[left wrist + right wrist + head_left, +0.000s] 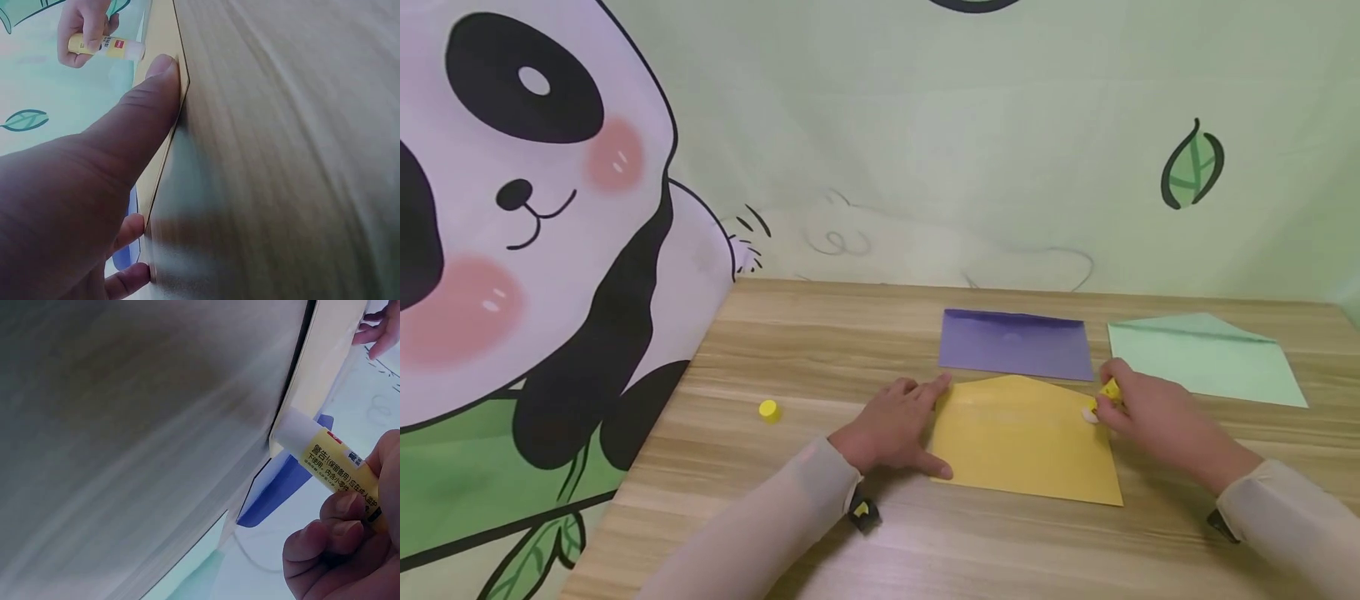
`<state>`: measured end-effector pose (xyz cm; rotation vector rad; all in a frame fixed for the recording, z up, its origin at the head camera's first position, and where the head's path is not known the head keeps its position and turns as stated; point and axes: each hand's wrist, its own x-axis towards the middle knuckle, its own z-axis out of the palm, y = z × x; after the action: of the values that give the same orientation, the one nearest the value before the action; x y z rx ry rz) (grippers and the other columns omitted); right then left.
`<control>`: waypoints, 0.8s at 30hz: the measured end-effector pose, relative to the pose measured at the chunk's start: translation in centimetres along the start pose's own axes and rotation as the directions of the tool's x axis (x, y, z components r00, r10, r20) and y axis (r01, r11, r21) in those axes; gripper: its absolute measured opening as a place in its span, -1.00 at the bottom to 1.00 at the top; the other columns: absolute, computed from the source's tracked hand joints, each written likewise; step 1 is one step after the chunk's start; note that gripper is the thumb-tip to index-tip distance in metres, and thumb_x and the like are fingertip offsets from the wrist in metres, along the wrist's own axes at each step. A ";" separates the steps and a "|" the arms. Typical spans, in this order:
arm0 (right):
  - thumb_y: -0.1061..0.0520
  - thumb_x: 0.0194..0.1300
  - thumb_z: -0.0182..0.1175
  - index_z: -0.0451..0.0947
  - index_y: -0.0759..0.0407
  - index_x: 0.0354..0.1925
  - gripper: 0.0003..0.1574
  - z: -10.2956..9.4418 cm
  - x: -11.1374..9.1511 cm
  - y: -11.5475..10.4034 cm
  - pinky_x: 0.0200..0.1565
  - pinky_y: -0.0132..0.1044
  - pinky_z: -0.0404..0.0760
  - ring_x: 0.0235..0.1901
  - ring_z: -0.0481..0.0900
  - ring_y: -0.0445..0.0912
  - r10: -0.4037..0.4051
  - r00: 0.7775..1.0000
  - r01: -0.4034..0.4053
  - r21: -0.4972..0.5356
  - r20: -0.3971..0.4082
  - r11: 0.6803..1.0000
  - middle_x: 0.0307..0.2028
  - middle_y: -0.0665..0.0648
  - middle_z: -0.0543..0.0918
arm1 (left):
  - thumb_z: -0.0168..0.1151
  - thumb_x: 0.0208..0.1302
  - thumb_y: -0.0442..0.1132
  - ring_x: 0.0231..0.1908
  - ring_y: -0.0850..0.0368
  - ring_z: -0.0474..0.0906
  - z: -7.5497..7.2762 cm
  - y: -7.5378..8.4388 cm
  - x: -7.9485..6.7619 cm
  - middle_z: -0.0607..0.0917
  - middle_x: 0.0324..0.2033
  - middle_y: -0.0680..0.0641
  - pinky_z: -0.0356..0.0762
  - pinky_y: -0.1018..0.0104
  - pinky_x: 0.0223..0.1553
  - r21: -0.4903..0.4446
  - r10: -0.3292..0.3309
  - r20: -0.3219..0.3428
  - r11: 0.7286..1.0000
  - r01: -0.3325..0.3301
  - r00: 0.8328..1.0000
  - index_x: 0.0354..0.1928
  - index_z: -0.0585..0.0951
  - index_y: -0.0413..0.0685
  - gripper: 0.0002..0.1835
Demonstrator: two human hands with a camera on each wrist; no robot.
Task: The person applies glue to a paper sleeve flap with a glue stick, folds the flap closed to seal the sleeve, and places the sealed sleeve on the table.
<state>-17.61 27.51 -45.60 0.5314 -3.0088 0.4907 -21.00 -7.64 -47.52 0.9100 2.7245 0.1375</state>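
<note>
From here I see the left hand point(898, 425) with its grip apart, thumb pressing the left edge of the yellow envelope point(1026, 442), presumably to stop it sliding on the table point(1000, 550). The right hand's point(1157, 421) grip is clamped on a glue stick point(344, 472), white tip at the envelope's upper right corner. Thin paper purple point(1015, 346) and mint envelopes point(1206, 354) lie farther back, likely for room; the yellow cap point(769, 410) is a stubby cylinder, the table wood-grained

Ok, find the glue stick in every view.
Head: glue stick right of centre, in the right hand.
Left wrist: glue stick at upper left.
Right wrist: glue stick right of centre.
Shared landmark: the yellow envelope, in all three.
</note>
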 end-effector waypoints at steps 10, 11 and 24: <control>0.08 0.41 0.06 0.34 0.26 0.03 -0.66 -0.2 -0.2 0.9 -0.59 -0.35 0.13 -0.66 0.13 -0.21 0.046 0.999 -0.046 0.014 0.011 0.999 -0.70 -0.09 0.20 | 0.40 -0.14 0.51 0.40 -0.08 0.24 0.2 -0.1 0.1 0.32 0.48 0.01 0.26 0.02 0.40 -0.002 -0.004 -0.008 1.000 0.004 1.000 0.61 -0.13 0.05 0.41; 0.08 0.41 0.06 0.34 0.26 0.02 -0.67 -0.2 -0.3 1.0 -0.59 -0.36 0.13 -0.66 0.13 -0.21 0.045 0.999 -0.045 0.014 0.007 0.999 -0.70 -0.09 0.20 | 0.40 -0.13 0.51 0.40 -0.08 0.24 0.2 0.0 0.1 0.32 0.48 0.00 0.26 0.02 0.40 0.000 -0.005 -0.006 1.000 0.005 1.000 0.61 -0.13 0.05 0.41; 0.11 0.42 0.05 0.33 0.18 -0.01 -0.75 0.2 0.4 -0.4 -0.59 -0.40 0.13 -0.66 0.07 -0.27 0.003 1.000 -0.005 0.077 0.027 0.997 -0.71 -0.17 0.20 | 0.42 -0.12 0.48 0.39 -0.08 0.25 -0.1 0.0 -0.2 0.32 0.48 0.02 0.25 0.05 0.41 -0.015 0.008 -0.013 1.000 -0.009 1.000 0.61 -0.09 0.04 0.39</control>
<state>-17.80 26.94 -45.59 0.5406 -3.0273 0.6074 -20.91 -7.79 -47.38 0.9198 2.7281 0.1655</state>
